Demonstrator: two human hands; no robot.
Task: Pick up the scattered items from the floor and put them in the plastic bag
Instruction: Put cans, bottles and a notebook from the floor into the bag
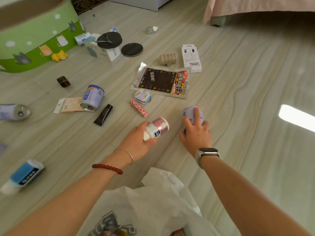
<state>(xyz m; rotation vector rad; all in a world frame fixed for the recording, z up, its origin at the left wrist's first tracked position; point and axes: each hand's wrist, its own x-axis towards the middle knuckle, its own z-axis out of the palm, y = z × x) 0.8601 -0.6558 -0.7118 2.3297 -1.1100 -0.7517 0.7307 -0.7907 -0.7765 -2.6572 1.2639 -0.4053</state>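
Cans and bottle, centre frame: our left hand [136, 142] wraps the pink-white bottle [157, 127], our right hand [196, 132] the purple can [193, 114]; we judge both rigid, light, slippery, best gripped mid-body, plastic bag [153, 201] below.
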